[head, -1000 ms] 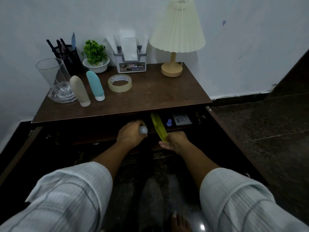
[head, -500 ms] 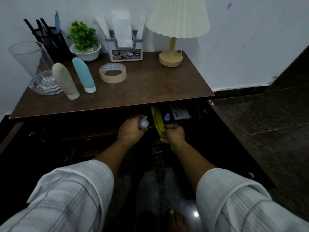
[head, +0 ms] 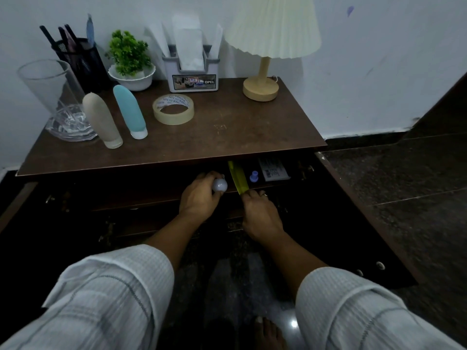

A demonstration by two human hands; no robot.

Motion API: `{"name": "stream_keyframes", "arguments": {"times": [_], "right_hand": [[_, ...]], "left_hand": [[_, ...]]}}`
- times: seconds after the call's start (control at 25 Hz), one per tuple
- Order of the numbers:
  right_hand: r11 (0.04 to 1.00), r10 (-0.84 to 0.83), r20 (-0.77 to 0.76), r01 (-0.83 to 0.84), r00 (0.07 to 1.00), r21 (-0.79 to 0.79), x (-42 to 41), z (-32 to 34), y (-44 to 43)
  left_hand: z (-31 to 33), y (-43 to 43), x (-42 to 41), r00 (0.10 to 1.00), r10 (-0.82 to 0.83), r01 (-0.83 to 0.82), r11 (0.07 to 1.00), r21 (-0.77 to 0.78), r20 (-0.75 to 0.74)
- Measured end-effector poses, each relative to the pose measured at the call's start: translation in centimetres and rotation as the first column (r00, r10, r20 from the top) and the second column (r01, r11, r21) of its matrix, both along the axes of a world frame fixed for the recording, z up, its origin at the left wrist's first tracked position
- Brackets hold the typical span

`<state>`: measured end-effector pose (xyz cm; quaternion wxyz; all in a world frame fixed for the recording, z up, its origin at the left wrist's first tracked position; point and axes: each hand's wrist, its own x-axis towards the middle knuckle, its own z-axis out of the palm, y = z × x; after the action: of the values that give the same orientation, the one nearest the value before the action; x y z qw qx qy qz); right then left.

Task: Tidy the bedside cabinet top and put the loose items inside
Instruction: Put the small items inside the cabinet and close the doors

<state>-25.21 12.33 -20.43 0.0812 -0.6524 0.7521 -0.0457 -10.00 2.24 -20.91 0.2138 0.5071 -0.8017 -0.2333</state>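
A brown bedside cabinet (head: 227, 137) is being viewed from above, against a white wall, with its doors swung open and both of the person's hands reaching into the dark space just under the top.

A small pale round-ended thing, like a little bulb (head: 219, 185), is being gripped by the curled fingers of the left hand (head: 201, 198), at the front edge of the inside shelf. Just to its right, a flat yellow-green strip (head: 238, 178) is being pinched at its near end by the fingers of the right hand (head: 260, 214), with its far end pointing back under the cabinet top. What the strip is cannot be told.

Beside the strip, inside the cabinet, a small blue knob-shaped piece (head: 253, 176) and a white printed card (head: 273, 169) are lying.

On the top, a roll of tape (head: 173, 109) is lying flat near the middle. A beige tube (head: 101, 121) and a blue tube (head: 129, 111) are standing on their caps to its left, beside a glass vase (head: 54, 97). Along the wall a pen holder (head: 79, 60), a small potted plant (head: 130, 61), a tissue holder (head: 193, 69) and a lamp (head: 270, 39) are standing.
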Motion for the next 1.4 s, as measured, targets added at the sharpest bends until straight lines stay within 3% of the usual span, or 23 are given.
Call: {"name": "stream_keyframes", "arguments": {"times": [0.76,0.92,1.16,1.4], "right_hand": [[0.99,-0.084,0.174,0.061,0.981,0.13,0.0,0.3,-2.2],[0.999,-0.046,0.104,0.043,0.993,0.029,-0.1,0.4,-1.0],[0.996,-0.011,0.048,0.007,0.999,0.085,-0.1,-0.2,-0.8],[0.988,-0.06,0.113,0.043,0.992,0.151,0.2,-0.9,-2.1]], "left_hand": [[-0.3,-0.4,-1.9,0.999,0.034,-0.033,0.999,0.018,-0.019],[0.0,0.1,-1.7,0.996,0.056,-0.056,0.998,0.016,-0.067],[-0.3,-0.2,-1.7,0.996,0.089,-0.088,0.996,0.019,-0.032],[-0.8,-0.9,-2.6,0.991,0.117,-0.116,0.993,0.029,-0.06]]}}
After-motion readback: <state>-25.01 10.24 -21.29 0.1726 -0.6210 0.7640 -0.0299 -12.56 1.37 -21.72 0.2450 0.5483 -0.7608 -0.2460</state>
